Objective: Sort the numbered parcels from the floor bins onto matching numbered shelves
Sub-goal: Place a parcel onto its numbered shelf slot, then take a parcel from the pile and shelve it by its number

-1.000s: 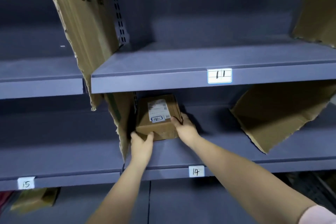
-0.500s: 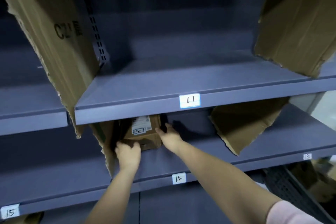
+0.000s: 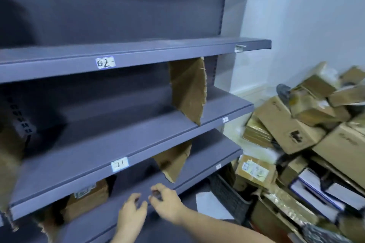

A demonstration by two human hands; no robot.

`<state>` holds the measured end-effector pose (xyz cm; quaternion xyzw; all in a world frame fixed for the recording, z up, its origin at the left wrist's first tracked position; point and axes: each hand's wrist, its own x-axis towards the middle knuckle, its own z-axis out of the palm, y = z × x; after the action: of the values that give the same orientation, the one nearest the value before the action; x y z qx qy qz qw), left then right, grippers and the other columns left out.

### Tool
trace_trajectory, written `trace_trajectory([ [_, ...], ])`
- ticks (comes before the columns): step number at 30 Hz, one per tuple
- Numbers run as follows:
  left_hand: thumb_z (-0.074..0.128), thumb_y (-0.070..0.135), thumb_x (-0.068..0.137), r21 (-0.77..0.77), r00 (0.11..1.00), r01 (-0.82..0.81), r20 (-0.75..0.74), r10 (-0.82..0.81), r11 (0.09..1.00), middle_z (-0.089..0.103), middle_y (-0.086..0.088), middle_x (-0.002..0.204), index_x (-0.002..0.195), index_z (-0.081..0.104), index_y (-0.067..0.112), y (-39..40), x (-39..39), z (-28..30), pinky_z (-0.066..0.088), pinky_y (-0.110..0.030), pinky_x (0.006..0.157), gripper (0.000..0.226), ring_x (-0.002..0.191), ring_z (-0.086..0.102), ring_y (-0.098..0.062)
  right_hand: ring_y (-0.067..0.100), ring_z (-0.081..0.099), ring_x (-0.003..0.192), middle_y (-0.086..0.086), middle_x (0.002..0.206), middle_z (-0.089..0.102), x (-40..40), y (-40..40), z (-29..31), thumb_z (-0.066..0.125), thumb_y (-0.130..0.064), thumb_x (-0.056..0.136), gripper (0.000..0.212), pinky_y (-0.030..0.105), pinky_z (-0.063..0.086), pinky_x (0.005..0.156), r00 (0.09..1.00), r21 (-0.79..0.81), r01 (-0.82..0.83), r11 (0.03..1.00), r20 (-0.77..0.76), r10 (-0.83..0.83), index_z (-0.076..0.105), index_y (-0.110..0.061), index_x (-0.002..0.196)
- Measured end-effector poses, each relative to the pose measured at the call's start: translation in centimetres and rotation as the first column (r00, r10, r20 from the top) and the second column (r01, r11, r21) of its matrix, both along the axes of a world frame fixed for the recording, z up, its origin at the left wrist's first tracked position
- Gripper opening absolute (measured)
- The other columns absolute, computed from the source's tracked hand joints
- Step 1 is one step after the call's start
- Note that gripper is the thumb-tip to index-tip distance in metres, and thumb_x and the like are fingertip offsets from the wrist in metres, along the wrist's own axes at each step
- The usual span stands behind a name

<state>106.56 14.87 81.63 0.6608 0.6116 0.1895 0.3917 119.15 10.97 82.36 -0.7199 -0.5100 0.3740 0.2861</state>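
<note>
A small brown parcel (image 3: 87, 199) with a white label lies on the lower grey shelf (image 3: 126, 209), at its left end under the shelf tagged 11 (image 3: 119, 164). My left hand (image 3: 131, 212) and my right hand (image 3: 167, 201) hover over that lower shelf to the right of the parcel, apart from it. Both have loosely curled fingers and hold nothing. A pile of brown parcels (image 3: 304, 134) fills the floor at the right, one with a white label (image 3: 254, 170).
The shelf above carries a tag reading G2 (image 3: 105, 62). Torn cardboard dividers (image 3: 187, 90) stand on the shelves. A black mesh bin (image 3: 227, 191) sits by the shelf's foot. A white wall is behind the pile.
Both hands let go of the parcel marked 14 and drew back to the right. The view swung right and up, bringing the floor pile into sight.
</note>
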Motion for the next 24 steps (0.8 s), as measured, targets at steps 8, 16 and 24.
trace_trajectory([
  [8, 0.056, 0.020, 0.093, 0.392, 0.844, 0.534, -0.190, -0.502, 0.749, 0.055, -0.004, 0.132, 0.127, 0.056, 0.015, -1.4, 10.6, 7.8, 0.041, -0.032, 0.093, 0.035, 0.116, 0.055, -0.025, 0.030, 0.058, 0.113, 0.011, 0.133, 0.056, 10.7, -7.4, 7.5, 0.050, -0.030, 0.096, 0.040, 0.039, 0.046, 0.097, 0.908, 0.224, 0.146, 0.964, 0.357, -0.220, 0.050, -0.020, 0.134],
  [16, 0.050, 0.028, 0.096, 0.487, 0.633, 0.746, -0.311, -0.709, 0.453, 0.049, 0.000, 0.140, 0.137, 0.048, 0.018, -4.6, 22.4, 15.7, 0.037, -0.033, 0.101, 0.042, 0.127, 0.047, -0.019, 0.029, 0.044, 0.129, 0.009, 0.142, 0.047, 19.7, -15.1, 13.3, 0.049, -0.028, 0.096, 0.049, 0.039, 0.041, 0.101, 0.739, 0.245, 0.281, 0.928, 0.562, -0.372, 0.041, -0.018, 0.143],
  [24, 0.047, 0.032, 0.096, 0.501, 0.488, 0.827, -0.416, -0.767, 0.254, 0.048, 0.005, 0.142, 0.140, 0.044, 0.024, -9.7, 33.1, 19.0, 0.033, -0.030, 0.106, 0.045, 0.130, 0.043, -0.016, 0.030, 0.045, 0.127, 0.009, 0.142, 0.045, 30.3, -21.1, 16.0, 0.053, -0.032, 0.092, 0.054, 0.041, 0.041, 0.101, 0.570, 0.192, 0.279, 0.941, 0.755, -0.323, 0.040, -0.016, 0.143],
])
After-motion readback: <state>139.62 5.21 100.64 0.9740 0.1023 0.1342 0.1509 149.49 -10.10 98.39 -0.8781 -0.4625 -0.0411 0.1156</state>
